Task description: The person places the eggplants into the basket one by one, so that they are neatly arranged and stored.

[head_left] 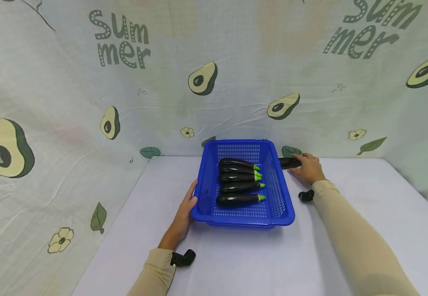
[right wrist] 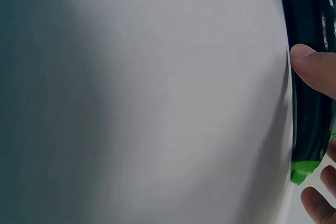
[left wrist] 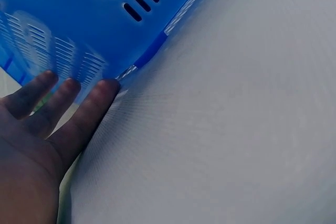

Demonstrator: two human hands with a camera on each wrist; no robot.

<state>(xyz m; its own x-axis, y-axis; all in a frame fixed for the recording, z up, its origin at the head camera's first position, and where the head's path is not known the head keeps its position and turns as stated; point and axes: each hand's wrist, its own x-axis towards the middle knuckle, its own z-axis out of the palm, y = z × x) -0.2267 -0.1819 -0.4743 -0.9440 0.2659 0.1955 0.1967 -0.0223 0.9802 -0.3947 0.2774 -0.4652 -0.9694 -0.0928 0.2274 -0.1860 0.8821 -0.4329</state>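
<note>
A blue plastic basket (head_left: 206, 205) stands on the table, with several dark purple eggplants (head_left: 236, 188) lying in a row inside, green stem ends to the right. Along its left side rests my left hand (head_left: 184, 209); in the left wrist view, straight fingers (left wrist: 86, 114) touch the perforated wall. To the right of the basket, near the table's back edge, my right hand (head_left: 307, 169) holds another eggplant (head_left: 288, 163) at table level. The thumb (right wrist: 315, 69) lies across that eggplant in the right wrist view, the other fingers near its green stem end and partly out of frame.
The white tabletop (head_left: 243, 263) extends around the basket. Behind it hangs a pale cloth (head_left: 236, 115) printed with avocados and lettering, meeting the table's back edge. Each wrist wears a small black camera, such as the left wrist camera (head_left: 184, 258).
</note>
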